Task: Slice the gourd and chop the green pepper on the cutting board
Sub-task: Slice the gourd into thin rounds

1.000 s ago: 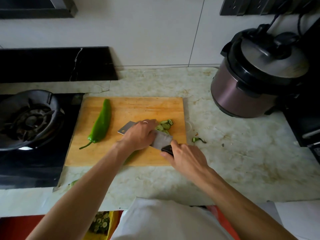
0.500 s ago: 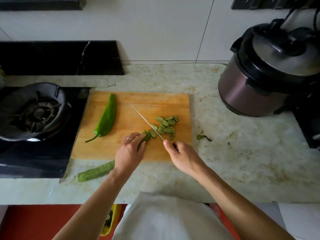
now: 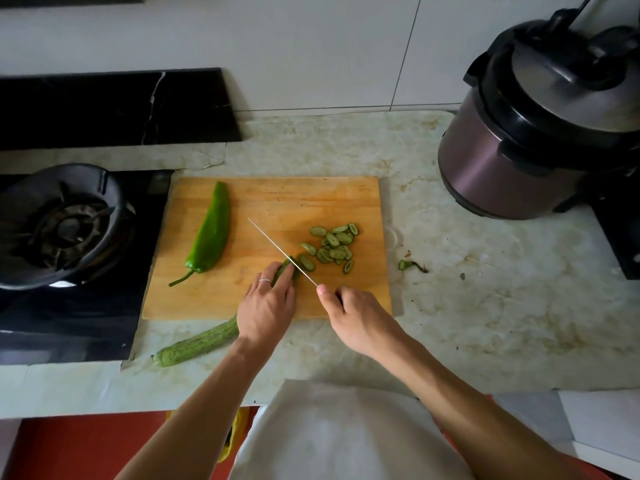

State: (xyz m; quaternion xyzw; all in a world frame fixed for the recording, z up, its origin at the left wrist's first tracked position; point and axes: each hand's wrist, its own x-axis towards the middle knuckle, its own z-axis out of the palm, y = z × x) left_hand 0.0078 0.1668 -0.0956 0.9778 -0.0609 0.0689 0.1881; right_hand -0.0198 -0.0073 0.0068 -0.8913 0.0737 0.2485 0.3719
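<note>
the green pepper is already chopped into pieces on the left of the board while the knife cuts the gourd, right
Not quite. The head view shows the green pepper lying whole, stem on, at the left of the cutting board. The rest holds: the knife is cutting the gourd.

Your left hand (image 3: 268, 308) lies palm down, fingers curled over the gourd (image 3: 197, 342), a ring on one finger. Your right hand (image 3: 358, 318) grips the knife (image 3: 282, 251), thumb extended along its spine. Both forearms are bare.

Pale green speckled gourd (image 3: 194, 344), glossy green pepper (image 3: 211, 233), orange-tan wooden cutting board (image 3: 311, 199)
</note>
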